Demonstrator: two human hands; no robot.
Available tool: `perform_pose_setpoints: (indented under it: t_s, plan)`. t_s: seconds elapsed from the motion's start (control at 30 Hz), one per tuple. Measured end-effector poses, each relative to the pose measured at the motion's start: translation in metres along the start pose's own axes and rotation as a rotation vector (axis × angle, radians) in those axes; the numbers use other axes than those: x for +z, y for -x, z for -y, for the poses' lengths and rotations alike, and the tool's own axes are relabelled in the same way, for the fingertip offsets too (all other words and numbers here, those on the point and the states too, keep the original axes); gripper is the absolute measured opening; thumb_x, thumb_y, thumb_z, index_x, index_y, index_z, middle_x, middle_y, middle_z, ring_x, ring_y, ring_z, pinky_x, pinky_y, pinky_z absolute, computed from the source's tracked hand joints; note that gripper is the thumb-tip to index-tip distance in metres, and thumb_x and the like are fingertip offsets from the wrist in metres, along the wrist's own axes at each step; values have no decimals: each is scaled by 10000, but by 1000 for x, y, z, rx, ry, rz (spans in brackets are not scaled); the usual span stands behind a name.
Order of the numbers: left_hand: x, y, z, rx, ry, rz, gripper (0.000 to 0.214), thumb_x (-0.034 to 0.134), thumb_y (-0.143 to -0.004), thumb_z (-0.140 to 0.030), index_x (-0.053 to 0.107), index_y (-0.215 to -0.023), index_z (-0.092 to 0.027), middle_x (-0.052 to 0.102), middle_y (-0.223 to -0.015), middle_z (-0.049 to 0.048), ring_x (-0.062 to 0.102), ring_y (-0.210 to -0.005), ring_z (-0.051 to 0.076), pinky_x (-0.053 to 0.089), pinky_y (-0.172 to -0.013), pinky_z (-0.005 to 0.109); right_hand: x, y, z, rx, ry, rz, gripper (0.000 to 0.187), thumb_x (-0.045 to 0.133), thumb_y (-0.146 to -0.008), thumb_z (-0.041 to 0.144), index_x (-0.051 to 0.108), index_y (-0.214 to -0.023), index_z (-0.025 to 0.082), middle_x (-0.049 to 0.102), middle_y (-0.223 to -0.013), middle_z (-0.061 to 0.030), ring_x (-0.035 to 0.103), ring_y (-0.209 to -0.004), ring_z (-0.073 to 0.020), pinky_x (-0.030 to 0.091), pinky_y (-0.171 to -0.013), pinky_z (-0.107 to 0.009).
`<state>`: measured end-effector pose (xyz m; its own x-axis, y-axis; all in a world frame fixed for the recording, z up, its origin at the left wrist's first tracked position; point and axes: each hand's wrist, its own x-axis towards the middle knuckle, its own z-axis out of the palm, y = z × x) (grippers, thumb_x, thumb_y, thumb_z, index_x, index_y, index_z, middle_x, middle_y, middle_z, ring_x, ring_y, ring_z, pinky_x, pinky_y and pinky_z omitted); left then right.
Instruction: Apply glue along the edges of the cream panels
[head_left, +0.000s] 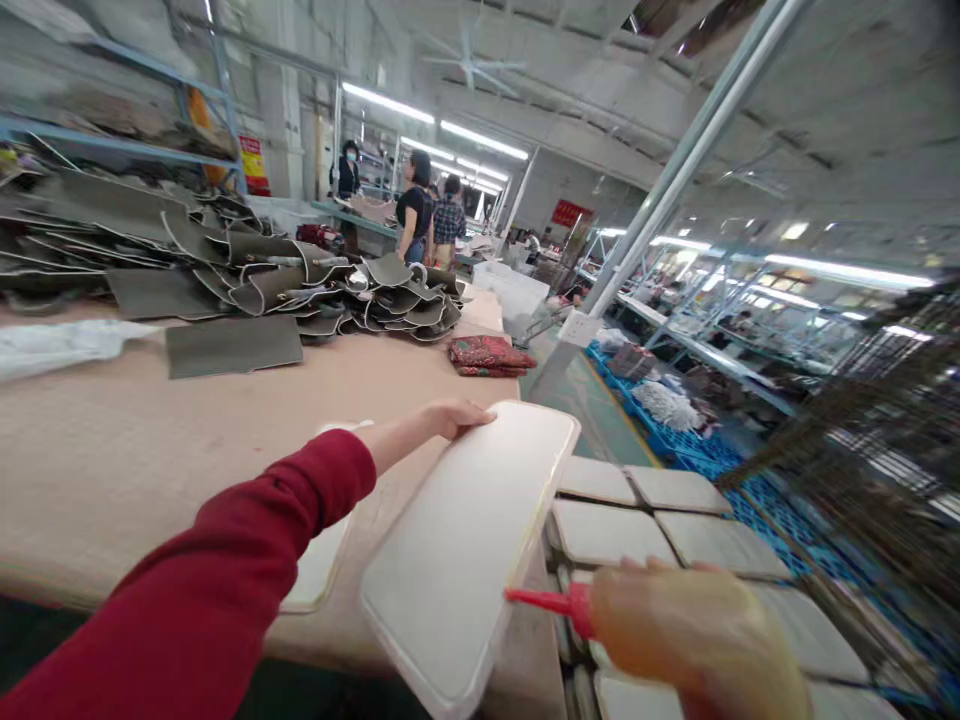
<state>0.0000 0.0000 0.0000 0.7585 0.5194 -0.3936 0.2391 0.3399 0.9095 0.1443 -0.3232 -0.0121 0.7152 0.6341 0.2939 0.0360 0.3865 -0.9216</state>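
Observation:
My left hand (461, 415) grips the far edge of a white rounded rectangular panel (465, 540), thumb on its top face. The panel is tilted over the table's right edge, and a thin yellowish line runs along part of its right border. In my right hand (656, 566) is a squeeze bottle (705, 625) of amber liquid, blurred by motion. Its red nozzle tip meets the panel's right edge, or lies just in front of it. The bottle hides most of that hand. Under my left forearm, another white panel (319, 570) lies on the table.
The tan table (360, 375) carries a heap of grey-green pieces (262, 270) and folded red patterned cloth (491, 355). Stacks of white panels (615, 530) stand at the right, beside blue pallets (675, 440). A metal post (667, 180) rises behind. Several people work farther back.

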Motion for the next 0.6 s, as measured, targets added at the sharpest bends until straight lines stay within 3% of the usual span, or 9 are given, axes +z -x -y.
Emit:
perform_pose_setpoints:
  t_s: [0.27, 0.4, 0.5, 0.6]
  plan:
    - [-8, -5, 4, -6, 26, -33, 147, 487, -901, -262, 576, -833, -167, 695, -706, 5, 645, -639, 126, 505, -787, 277, -8, 2, -8, 49, -29, 63, 809, 789, -508, 447, 483, -1230, 249, 616, -1088, -170, 585, -987, -426, 541, -688, -559]
    - [-10, -7, 5, -4, 40, -49, 136, 500, -893, -258, 585, -840, -166, 697, -709, 10, 648, -644, 131, 508, -781, 279, -31, -10, -21, 133, -88, 131, 887, 830, -454, 358, 450, -1245, 238, 633, -1054, -167, 620, -899, -399, 538, -701, -545]
    - [-11, -7, 5, -8, 45, -67, 131, 502, -892, -256, 585, -844, -167, 699, -714, 17, 657, -673, 140, 506, -788, 283, -50, -17, -32, 206, -163, 207, 898, 817, -495, 259, 396, -1288, 271, 631, -1069, -145, 624, -902, -361, 536, -738, -511]
    - [-13, -5, 4, -19, 48, -85, 150, 495, -895, -257, 587, -824, -162, 695, -700, 21, 662, -694, 150, 507, -792, 290, -54, -15, -36, 213, -138, 216, 900, 814, -504, 235, 392, -1299, 273, 622, -1088, -149, 612, -936, -362, 544, -735, -483]
